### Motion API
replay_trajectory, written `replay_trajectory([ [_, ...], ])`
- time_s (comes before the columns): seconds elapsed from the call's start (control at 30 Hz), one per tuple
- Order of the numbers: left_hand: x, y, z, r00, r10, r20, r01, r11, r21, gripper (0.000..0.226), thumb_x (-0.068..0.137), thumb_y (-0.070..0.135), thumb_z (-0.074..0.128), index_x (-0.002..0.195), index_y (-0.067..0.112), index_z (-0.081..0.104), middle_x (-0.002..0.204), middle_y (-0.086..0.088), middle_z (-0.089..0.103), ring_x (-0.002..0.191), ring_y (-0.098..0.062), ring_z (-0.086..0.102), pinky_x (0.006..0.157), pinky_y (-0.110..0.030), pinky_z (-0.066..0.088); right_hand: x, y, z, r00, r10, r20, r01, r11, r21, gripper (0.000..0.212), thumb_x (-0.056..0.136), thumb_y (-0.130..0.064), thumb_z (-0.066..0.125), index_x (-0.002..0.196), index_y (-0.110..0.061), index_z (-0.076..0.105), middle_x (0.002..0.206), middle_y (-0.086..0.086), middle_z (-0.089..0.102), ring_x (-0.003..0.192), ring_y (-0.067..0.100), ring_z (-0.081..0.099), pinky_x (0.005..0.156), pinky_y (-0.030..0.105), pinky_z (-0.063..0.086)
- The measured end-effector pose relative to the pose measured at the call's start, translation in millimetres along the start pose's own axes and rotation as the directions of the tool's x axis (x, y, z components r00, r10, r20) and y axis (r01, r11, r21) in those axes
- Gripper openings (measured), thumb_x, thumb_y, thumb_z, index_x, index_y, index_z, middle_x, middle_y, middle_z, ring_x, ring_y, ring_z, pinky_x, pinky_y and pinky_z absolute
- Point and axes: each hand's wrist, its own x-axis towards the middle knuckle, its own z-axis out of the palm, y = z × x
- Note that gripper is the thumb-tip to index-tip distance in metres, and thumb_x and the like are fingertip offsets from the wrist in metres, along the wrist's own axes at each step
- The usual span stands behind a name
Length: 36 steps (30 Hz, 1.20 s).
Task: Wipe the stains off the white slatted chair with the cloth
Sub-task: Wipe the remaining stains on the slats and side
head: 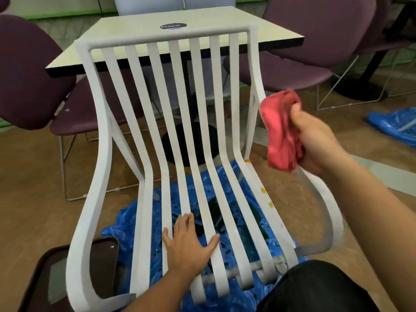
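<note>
Near chair rt rail, rt fingers clench cloth; lt fingers spread flat on it.

A square pale table with a dark edge stands on a black round base, with a dark round sticker near its far edge. A purple chair stands left of the table and another purple chair stands right of it. Brown floor surrounds it, with crumpled blue plastic sheeting in front of the base and a second blue heap well to the right.
</note>
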Motion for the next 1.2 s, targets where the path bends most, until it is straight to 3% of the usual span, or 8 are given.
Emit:
replay_trajectory([
  [0.2, 20, 15, -3, 0.994, -0.062, -0.093, 0.063, 0.998, 0.006, 0.090, 0.083, 0.084, 0.030, 0.143, 0.019, 0.047, 0.141, 0.003, 0.047, 0.135, -0.016, 0.041, 0.118, -0.047, 0.020, 31, -12, -76, 0.950, -0.118, -0.289, 0.143, 0.987, 0.069, 0.027, 0.107, -0.043, 0.038, 0.113, -0.029, 0.061, 0.109, -0.003, 0.075, 0.101, 0.014, 0.072, 0.083, 0.032, 0.059],
  [0.33, 33, 31, 7, 0.991, -0.091, -0.103, 0.090, 0.996, -0.013, 0.089, 0.087, 0.080, 0.033, 0.152, 0.019, 0.032, 0.151, -0.003, 0.039, 0.142, -0.024, 0.032, 0.122, -0.054, 0.011, 47, 63, -129, 0.932, 0.038, -0.361, -0.091, 0.987, -0.130, 0.029, 0.105, -0.050, 0.037, 0.112, -0.032, 0.059, 0.115, 0.009, 0.071, 0.104, 0.026, 0.070, 0.098, 0.045, 0.053],
  [0.47, 44, 50, 18, 0.992, 0.062, -0.110, -0.069, 0.996, -0.060, 0.075, 0.093, 0.071, 0.033, 0.155, 0.030, 0.023, 0.158, -0.004, 0.028, 0.150, -0.022, 0.018, 0.124, -0.053, 0.001, 22, 148, -144, 0.966, 0.099, -0.237, -0.195, 0.885, -0.423, 0.029, 0.103, -0.051, 0.042, 0.116, -0.032, 0.060, 0.119, 0.005, 0.068, 0.111, 0.024, 0.065, 0.103, 0.050, 0.049],
  [0.6, 51, 54, 33, 0.990, 0.125, -0.060, -0.131, 0.985, -0.112, 0.063, 0.097, 0.067, 0.034, 0.151, 0.035, 0.030, 0.155, 0.002, 0.031, 0.148, -0.021, 0.017, 0.124, -0.049, 0.014, 0, 213, -139, 0.984, 0.083, -0.155, -0.155, 0.826, -0.541, 0.023, 0.101, -0.035, 0.055, 0.114, -0.020, 0.068, 0.092, -0.003, 0.072, 0.078, 0.003, 0.071, 0.081, 0.033, 0.059],
  [0.7, 53, 52, 38, 0.990, 0.107, -0.087, -0.118, 0.984, -0.135, 0.059, 0.097, 0.064, 0.037, 0.148, 0.035, 0.036, 0.152, 0.005, 0.036, 0.146, -0.021, 0.020, 0.122, -0.047, 0.021, -14, 234, -131, 0.998, 0.018, 0.064, 0.036, 0.667, -0.744, 0.012, 0.096, -0.010, 0.063, 0.099, -0.013, 0.074, 0.081, -0.009, 0.062, 0.076, -0.009, 0.062, 0.077, 0.010, 0.044],
  [0.77, 54, 53, 38, 0.989, 0.110, -0.095, -0.121, 0.985, -0.125, 0.059, 0.096, 0.064, 0.037, 0.148, 0.035, 0.036, 0.151, 0.005, 0.037, 0.147, -0.022, 0.020, 0.122, -0.048, 0.021, -16, 249, -139, 0.989, -0.040, 0.141, 0.140, 0.551, -0.822, 0.014, 0.086, -0.008, 0.075, 0.099, -0.011, 0.078, 0.087, -0.010, 0.060, 0.084, -0.001, 0.060, 0.077, 0.011, 0.041],
  [0.97, 54, 53, 39, 0.991, 0.099, -0.092, -0.111, 0.984, -0.138, 0.058, 0.096, 0.064, 0.039, 0.147, 0.036, 0.037, 0.149, 0.008, 0.038, 0.147, -0.021, 0.020, 0.121, -0.047, 0.022, -6, 252, -169, 0.892, 0.120, 0.435, 0.373, 0.345, -0.861, 0.034, 0.078, -0.055, 0.070, 0.090, -0.025, 0.082, 0.098, -0.016, 0.064, 0.087, 0.001, 0.062, 0.075, 0.009, 0.046],
  [1.2, 53, 55, 39, 0.991, 0.103, -0.080, -0.113, 0.986, -0.122, 0.059, 0.097, 0.064, 0.038, 0.149, 0.036, 0.034, 0.150, 0.011, 0.034, 0.148, -0.018, 0.015, 0.120, -0.044, 0.022, 25, 284, -178, 0.793, 0.015, 0.610, 0.589, 0.242, -0.771, 0.019, 0.089, -0.036, 0.064, 0.090, -0.026, 0.080, 0.103, -0.005, 0.065, 0.093, 0.013, 0.060, 0.083, 0.029, 0.049],
])
